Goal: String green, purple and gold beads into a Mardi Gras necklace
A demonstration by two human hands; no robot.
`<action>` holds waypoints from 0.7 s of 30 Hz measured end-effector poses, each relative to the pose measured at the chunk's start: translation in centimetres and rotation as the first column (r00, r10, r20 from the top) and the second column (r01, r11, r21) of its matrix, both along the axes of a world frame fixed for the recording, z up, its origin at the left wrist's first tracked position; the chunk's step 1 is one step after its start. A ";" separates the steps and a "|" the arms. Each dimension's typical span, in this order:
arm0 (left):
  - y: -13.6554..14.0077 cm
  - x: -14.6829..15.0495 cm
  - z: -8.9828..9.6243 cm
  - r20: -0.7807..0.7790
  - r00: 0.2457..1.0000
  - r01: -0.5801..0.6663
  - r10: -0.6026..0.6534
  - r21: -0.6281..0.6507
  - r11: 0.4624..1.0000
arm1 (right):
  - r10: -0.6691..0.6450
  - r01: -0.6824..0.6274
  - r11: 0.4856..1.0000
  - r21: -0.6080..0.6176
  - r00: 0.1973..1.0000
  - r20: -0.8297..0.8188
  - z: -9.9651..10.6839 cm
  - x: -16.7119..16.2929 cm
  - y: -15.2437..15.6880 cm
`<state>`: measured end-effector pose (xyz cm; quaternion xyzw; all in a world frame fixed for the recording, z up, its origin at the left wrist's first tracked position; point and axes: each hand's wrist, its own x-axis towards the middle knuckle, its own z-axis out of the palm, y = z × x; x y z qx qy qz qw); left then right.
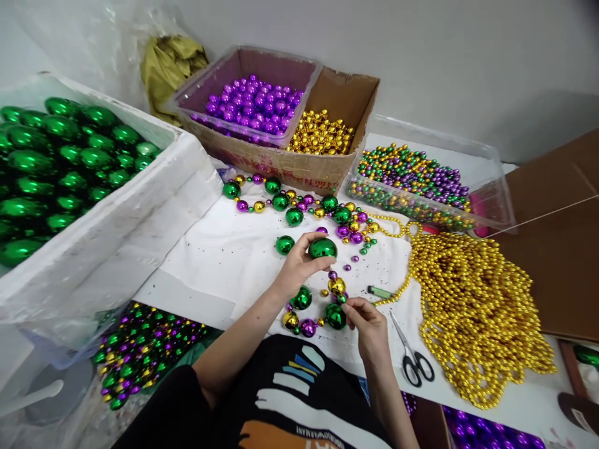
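A large shiny green bead (322, 249) is gripped between the thumb and fingers of my left hand (299, 267), raised over the white cloth. My right hand (369, 321) pinches at a small green bead (342, 299) on a strand of mixed beads. On that strand hang a gold bead (337, 285), another large green bead (335, 316) and a purple bead (307, 327), curving round in front of me. Just left of my left hand lies a loose green bead (284, 244). Behind both hands a longer strand of green, gold and purple beads (281, 201) stretches across the cloth.
Black-handled scissors (412, 355) and a green lighter (380, 292) lie right of my right hand, beside heaped gold bead chains (472, 312). Along the back stand a cardboard box (262, 159) and a clear bin (430, 215). A foam box (154, 206) of green beads borders the left.
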<state>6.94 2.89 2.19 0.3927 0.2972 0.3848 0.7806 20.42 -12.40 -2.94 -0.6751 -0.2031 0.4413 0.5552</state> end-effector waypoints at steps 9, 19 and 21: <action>-0.1 -0.3 0.6 0.190 0.978 0.099 -0.084 -0.069 0.993 | -0.002 0.004 0.999 0.047 0.999 -0.045 0.0 -0.2 -0.1; 1.9 -1.2 0.8 0.078 0.990 0.129 -0.121 -0.111 0.985 | 0.091 -0.083 0.992 0.091 0.992 -0.083 2.1 -0.4 1.0; 2.4 -1.3 1.2 0.121 0.987 0.123 -0.110 -0.111 0.986 | 0.126 -0.120 0.987 0.103 0.991 -0.051 2.5 -0.4 1.6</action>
